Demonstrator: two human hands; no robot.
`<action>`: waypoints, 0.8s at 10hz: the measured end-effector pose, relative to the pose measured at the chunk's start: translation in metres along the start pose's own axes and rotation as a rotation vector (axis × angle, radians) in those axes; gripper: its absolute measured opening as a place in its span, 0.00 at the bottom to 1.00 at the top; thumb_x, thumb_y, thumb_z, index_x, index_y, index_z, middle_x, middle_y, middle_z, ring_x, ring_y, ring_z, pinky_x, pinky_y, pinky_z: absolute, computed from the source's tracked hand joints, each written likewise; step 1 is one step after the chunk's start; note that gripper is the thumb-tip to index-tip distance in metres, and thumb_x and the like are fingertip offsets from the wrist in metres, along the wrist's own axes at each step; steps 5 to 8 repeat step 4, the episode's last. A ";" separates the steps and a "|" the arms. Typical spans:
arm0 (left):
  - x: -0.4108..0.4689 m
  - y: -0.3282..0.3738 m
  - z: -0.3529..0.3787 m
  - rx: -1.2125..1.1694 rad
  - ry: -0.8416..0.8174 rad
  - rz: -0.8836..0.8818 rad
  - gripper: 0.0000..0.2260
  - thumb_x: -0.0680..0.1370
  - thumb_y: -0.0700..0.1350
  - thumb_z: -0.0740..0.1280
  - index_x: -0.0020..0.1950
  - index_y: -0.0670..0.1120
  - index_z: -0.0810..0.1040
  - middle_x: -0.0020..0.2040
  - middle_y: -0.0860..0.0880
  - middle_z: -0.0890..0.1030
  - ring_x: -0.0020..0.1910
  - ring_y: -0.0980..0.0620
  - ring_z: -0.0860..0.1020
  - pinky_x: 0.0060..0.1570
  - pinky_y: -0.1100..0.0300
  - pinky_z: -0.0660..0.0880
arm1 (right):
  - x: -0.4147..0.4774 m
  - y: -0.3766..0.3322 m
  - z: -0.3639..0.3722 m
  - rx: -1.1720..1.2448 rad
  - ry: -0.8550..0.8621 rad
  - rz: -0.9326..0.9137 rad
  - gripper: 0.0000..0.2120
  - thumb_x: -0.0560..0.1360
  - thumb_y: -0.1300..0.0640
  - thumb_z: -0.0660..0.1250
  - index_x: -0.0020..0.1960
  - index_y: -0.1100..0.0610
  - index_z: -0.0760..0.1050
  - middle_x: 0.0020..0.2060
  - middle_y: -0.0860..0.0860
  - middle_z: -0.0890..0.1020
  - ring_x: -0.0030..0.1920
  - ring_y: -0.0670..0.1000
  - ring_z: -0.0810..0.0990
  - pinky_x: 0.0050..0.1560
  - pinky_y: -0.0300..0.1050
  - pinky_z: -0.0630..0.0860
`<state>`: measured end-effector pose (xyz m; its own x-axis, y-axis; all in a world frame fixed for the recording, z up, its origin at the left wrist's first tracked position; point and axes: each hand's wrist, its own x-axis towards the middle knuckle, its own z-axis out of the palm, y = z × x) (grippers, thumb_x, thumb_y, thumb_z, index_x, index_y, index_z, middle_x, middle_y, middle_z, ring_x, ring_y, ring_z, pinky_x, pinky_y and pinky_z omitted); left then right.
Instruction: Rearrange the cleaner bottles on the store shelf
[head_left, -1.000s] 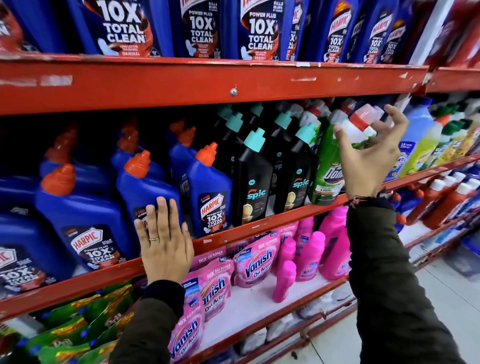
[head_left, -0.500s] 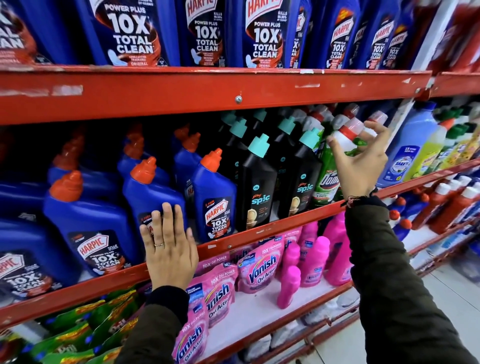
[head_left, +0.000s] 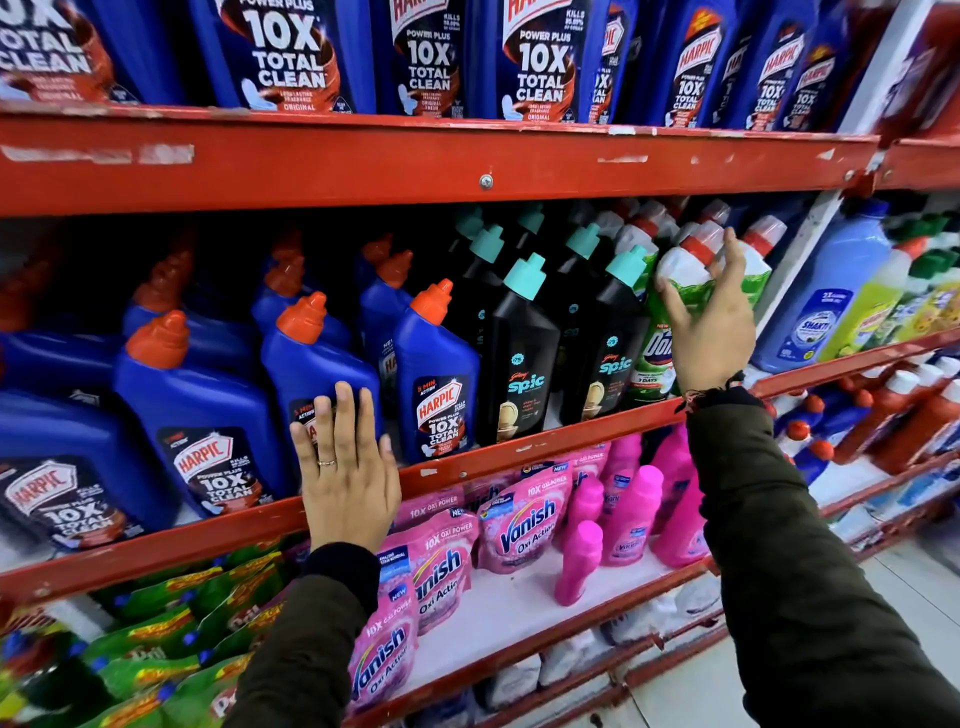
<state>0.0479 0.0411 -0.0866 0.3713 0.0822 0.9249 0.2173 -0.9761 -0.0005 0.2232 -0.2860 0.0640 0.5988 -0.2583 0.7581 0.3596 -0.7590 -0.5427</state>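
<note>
The middle red shelf (head_left: 545, 441) carries blue Harpic bottles with orange caps (head_left: 436, 364), black Spic bottles with teal caps (head_left: 519, 364) and green Domex bottles with white tops (head_left: 685, 275). My left hand (head_left: 345, 478) lies flat, fingers up, against the shelf rim and the front of one blue Harpic bottle (head_left: 317, 364). My right hand (head_left: 709, 332) is spread over the front green bottle: the thumb rests on its left shoulder and the fingers stand by its neck, not clamped. The bottle stands upright on the shelf.
Large Harpic bottles (head_left: 535, 62) fill the shelf above. Pink Vanish pouches (head_left: 519, 525) and pink bottles (head_left: 631, 514) sit on the shelf below, green packs (head_left: 156, 634) at lower left. Light blue (head_left: 831, 306) and yellow-green bottles stand beyond a white upright to the right. The aisle floor is at bottom right.
My right hand has moved left and inward from open air onto the front green bottle. My left hand has stayed pressed on the blue bottle and shelf rim.
</note>
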 end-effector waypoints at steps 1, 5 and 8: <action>0.000 0.001 -0.004 0.008 -0.017 -0.013 0.34 0.85 0.46 0.56 0.85 0.42 0.41 0.85 0.45 0.38 0.84 0.45 0.38 0.83 0.44 0.37 | -0.004 0.003 -0.007 0.098 -0.081 -0.047 0.37 0.84 0.48 0.70 0.86 0.55 0.56 0.79 0.57 0.74 0.75 0.57 0.78 0.65 0.54 0.79; 0.047 0.044 -0.045 -0.015 0.011 -0.026 0.35 0.84 0.52 0.57 0.86 0.44 0.44 0.85 0.47 0.38 0.84 0.46 0.38 0.83 0.45 0.36 | -0.027 -0.017 -0.032 0.279 -0.018 -0.290 0.28 0.86 0.51 0.65 0.80 0.65 0.65 0.79 0.63 0.66 0.82 0.63 0.66 0.82 0.63 0.66; 0.047 0.044 -0.045 -0.015 0.011 -0.026 0.35 0.84 0.52 0.57 0.86 0.44 0.44 0.85 0.47 0.38 0.84 0.46 0.38 0.83 0.45 0.36 | -0.027 -0.017 -0.032 0.279 -0.018 -0.290 0.28 0.86 0.51 0.65 0.80 0.65 0.65 0.79 0.63 0.66 0.82 0.63 0.66 0.82 0.63 0.66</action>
